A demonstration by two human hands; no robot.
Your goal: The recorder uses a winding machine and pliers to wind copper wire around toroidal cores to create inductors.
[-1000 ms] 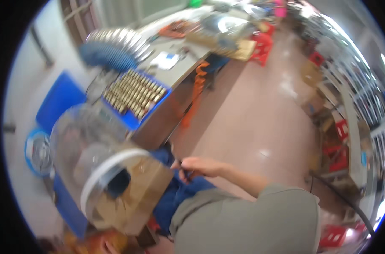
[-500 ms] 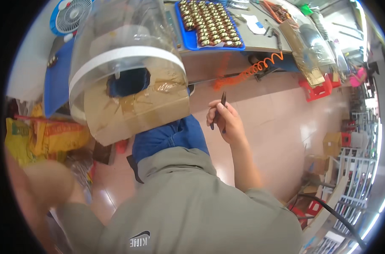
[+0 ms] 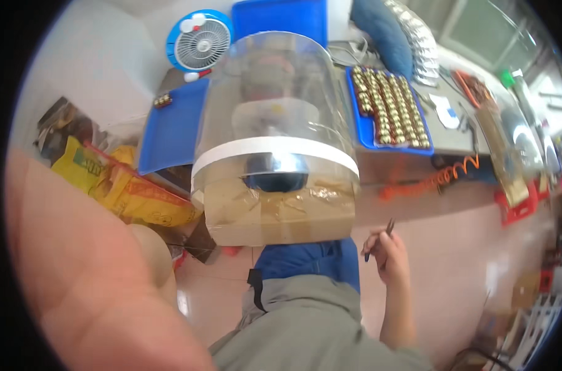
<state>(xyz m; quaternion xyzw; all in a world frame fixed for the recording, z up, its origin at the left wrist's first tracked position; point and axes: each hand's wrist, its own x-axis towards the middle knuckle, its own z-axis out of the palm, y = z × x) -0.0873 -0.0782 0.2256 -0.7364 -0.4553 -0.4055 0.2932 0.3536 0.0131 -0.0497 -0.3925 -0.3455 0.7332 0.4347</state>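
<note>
My right hand (image 3: pixel 391 255) is closed around a slim dark pointed tool (image 3: pixel 390 226), its tip up. The exact kind of tool cannot be made out. The hand hangs over the floor, to the right of my blue-trousered leg. At the lower left, my left arm (image 3: pixel 101 272) fills the view, large and blurred; its fingers do not show. Between my arms stands a clear plastic hood (image 3: pixel 237 127) edged with a white band. Taped brown cardboard (image 3: pixel 281 230) covers its front, with a dark opening above.
A blue tray (image 3: pixel 426 148) with rows of brown and gold pieces lies on the table at the right. Another blue tray (image 3: pixel 173 139) bears one small piece at the left. A blue fan (image 3: pixel 202 44), an orange coiled hose (image 3: pixel 441 179) and yellow bags (image 3: pixel 145 195) surround the hood.
My view has swung, so the hood and table now sit more central. The left arm has come up much closer and larger. My right hand keeps its hold on the dark tool.
</note>
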